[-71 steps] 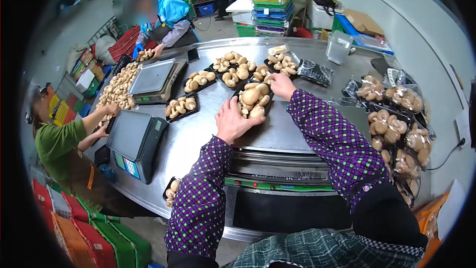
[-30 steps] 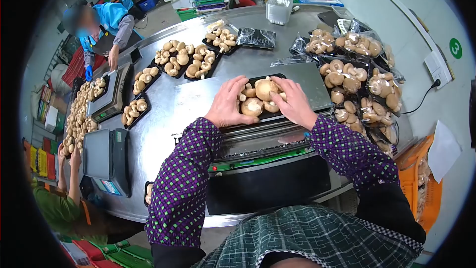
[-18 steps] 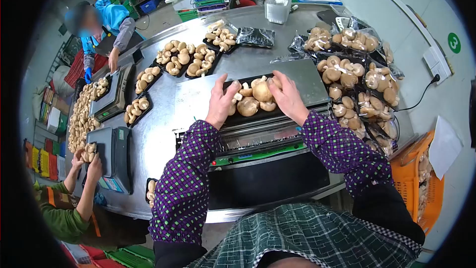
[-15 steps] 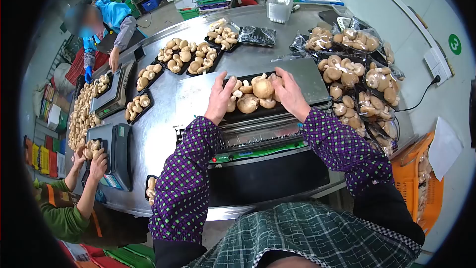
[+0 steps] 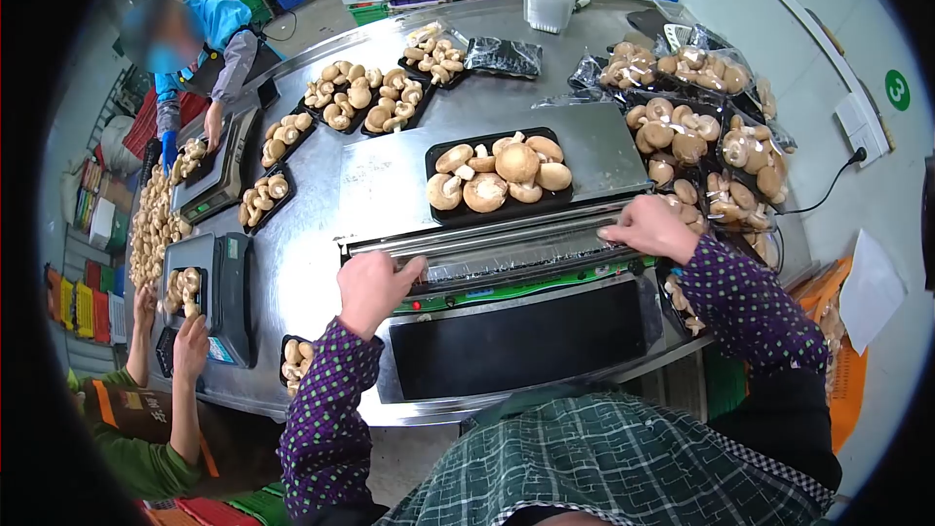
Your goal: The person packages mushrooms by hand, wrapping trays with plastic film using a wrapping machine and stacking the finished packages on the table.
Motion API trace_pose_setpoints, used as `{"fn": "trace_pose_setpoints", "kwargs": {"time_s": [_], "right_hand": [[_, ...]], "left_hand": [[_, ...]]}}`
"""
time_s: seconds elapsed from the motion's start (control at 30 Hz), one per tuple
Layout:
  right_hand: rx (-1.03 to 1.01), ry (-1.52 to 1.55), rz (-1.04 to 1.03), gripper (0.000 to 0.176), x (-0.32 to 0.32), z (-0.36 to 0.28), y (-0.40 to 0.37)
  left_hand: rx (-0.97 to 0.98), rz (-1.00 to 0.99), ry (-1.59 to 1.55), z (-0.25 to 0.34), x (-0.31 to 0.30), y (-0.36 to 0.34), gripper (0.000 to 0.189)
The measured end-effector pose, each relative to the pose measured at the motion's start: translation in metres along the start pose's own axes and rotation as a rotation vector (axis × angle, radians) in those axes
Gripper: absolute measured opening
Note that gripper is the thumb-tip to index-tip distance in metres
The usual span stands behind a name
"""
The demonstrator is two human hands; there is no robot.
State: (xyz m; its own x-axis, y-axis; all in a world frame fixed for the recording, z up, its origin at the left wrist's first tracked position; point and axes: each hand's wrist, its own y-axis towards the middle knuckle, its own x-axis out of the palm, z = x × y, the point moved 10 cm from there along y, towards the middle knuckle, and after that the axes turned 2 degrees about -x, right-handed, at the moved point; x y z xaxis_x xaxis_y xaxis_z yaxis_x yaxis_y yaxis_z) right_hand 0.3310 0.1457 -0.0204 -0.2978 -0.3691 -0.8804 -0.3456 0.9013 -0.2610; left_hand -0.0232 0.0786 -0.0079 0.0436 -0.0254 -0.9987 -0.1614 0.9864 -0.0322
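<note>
A black tray of shiitake mushrooms rests on the metal top plate of a film-wrapping machine. In front of it, clear cling film lies across the machine's rollers and toothed bar. My left hand is closed at the left end of the film, with thumb and fingers pinching its edge. At the right end, my right hand pinches the film too. Both hands are apart from the tray, on its near side. Below the film runs a green strip with a red light.
Wrapped mushroom packs are heaped at the right. Unwrapped trays stand at the left, beside scales where two co-workers handle mushrooms. A loose mushroom pile lies beyond. An orange crate stands at the lower right.
My hands have let go of the tray of mushrooms, leaving it on the plate. They have moved down and apart to the film at the machine's front.
</note>
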Motion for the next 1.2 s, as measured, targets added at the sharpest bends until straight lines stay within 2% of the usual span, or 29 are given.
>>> {"fn": "trace_pose_setpoints", "kwargs": {"time_s": [0.07, 0.13, 0.17, 0.2, 0.23, 0.27, 0.3, 0.33, 0.37, 0.4, 0.43, 0.47, 0.5, 0.53, 0.57, 0.6, 0.63, 0.67, 0.7, 0.77, 0.8, 0.87, 0.9, 0.97, 1.0, 1.07, 1.1, 1.13, 1.2], "right_hand": [[-0.034, 0.1, 0.008, 0.041, 0.014, 0.009, 0.007], [0.005, 0.58, -0.009, 0.036, 0.019, 0.013, 0.004], [0.215, 0.776, -0.147, 0.03, 0.014, 0.008, -0.025], [0.108, 0.824, -0.239, 0.03, 0.004, -0.01, -0.048], [-0.231, 0.658, -0.188, 0.029, -0.006, -0.03, -0.068], [0.208, 1.331, -0.284, 0.028, -0.001, -0.037, -0.088], [-0.048, 1.451, -0.171, 0.027, -0.038, -0.059, -0.072], [-0.285, 1.561, -0.063, 0.027, -0.071, -0.074, -0.059], [-0.218, 1.772, 0.083, 0.025, -0.082, -0.071, -0.033], [-0.166, 1.968, 0.249, 0.024, -0.095, -0.07, -0.001], [-0.207, 1.907, 0.397, 0.023, -0.104, -0.07, 0.038], [-0.246, 1.841, 0.54, 0.023, -0.101, -0.058, 0.074], [-0.231, 1.62, 0.562, 0.023, -0.079, -0.042, 0.105], [-0.211, 1.397, 0.577, 0.023, -0.053, -0.026, 0.132], [-0.122, 1.212, 0.482, 0.022, -0.022, -0.016, 0.152], [-0.032, 1.027, 0.386, 0.023, -0.005, -0.014, 0.16], [-0.021, 1.029, 0.379, 0.023, 0.002, -0.007, 0.165], [-0.177, 0.736, 0.456, 0.022, -0.014, -0.022, 0.158], [-0.33, 0.438, 0.524, 0.022, -0.022, -0.041, 0.147], [-0.398, 0.43, 0.42, 0.022, -0.023, -0.049, 0.144], [-0.465, 0.424, 0.319, 0.022, -0.021, -0.061, 0.142], [-0.433, 0.454, 0.313, 0.021, -0.033, -0.071, 0.132], [-0.415, 0.479, 0.264, 0.021, -0.036, -0.077, 0.127], [-0.46, 0.537, 0.269, 0.016, -0.041, -0.091, 0.105], [-0.449, 0.541, 0.259, 0.016, -0.042, -0.094, 0.09], [-0.536, 0.49, 0.447, 0.009, -0.066, -0.105, 0.04], [-0.586, 0.508, 0.523, 0.003, -0.074, -0.109, 0.008], [-0.619, 0.504, 0.541, 0.003, -0.079, -0.116, -0.025], [-0.713, 0.407, 0.519, 0.009, -0.079, -0.13, -0.093]], "left_hand": [[0.02, -0.062, -0.342, 0.013, 0.008, 0.004, 0.04], [0.015, -0.013, -0.457, 0.011, 0.005, -0.002, 0.028], [-0.027, -0.217, -0.708, 0.004, 0.019, -0.015, 0.027], [-0.237, -0.522, -1.109, 0.005, 0.023, -0.046, 0.03], [-0.209, -0.605, -1.394, 0.017, 0.006, -0.066, 0.029], [-0.374, -0.708, -1.738, 0.021, 0.0, -0.081, 0.03], [-0.055, -0.467, -1.851, 0.028, -0.048, -0.061, 0.032], [0.091, -0.262, -2.027, 0.028, -0.086, -0.036, 0.034], [0.2, -0.218, -2.093, 0.034, -0.107, -0.009, 0.036], [0.218, -0.009, -2.08, 0.037, -0.121, 0.022, 0.035], [0.352, 0.314, -1.611, 0.049, -0.14, 0.051, 0.028], [0.24, 0.262, -1.72, 0.049, -0.112, 0.094, 0.018], [0.234, 0.352, -1.482, 0.046, -0.081, 0.124, 0.021], [0.1, 0.236, -1.367, 0.039, -0.021, 0.158, 0.024], [-0.034, 0.188, -1.035, 0.039, 0.0, 0.161, 0.026], [-0.026, 0.165, -1.049, 0.044, 0.022, 0.163, 0.025], [0.098, 0.226, -1.027, 0.047, 0.028, 0.163, 0.025], [0.219, 0.282, -1.003, 0.052, 0.022, 0.155, 0.026], [0.214, 0.266, -1.001, 0.047, 0.025, 0.147, 0.026], [0.361, 0.337, -0.579, 0.057, -0.001, 0.132, 0.027], [0.254, 0.078, -0.638, 0.053, 0.008, 0.131, 0.031], [0.126, -0.262, -1.218, 0.042, 0.035, 0.129, 0.034], [0.126, -0.257, -1.214, 0.042, 0.029, 0.119, 0.034], [-0.088, -0.399, -1.419, 0.041, 0.035, 0.092, 0.033], [-0.097, -0.412, -1.42, 0.04, 0.027, 0.078, 0.033], [0.038, -0.318, -1.203, 0.041, -0.001, 0.052, 0.028], [0.302, -0.014, -1.09, 0.052, -0.041, 0.03, 0.024], [0.262, 0.023, -1.027, 0.055, -0.061, 0.0, 0.018], [0.199, -0.107, -1.05, 0.056, -0.072, -0.063, 0.016]]}}
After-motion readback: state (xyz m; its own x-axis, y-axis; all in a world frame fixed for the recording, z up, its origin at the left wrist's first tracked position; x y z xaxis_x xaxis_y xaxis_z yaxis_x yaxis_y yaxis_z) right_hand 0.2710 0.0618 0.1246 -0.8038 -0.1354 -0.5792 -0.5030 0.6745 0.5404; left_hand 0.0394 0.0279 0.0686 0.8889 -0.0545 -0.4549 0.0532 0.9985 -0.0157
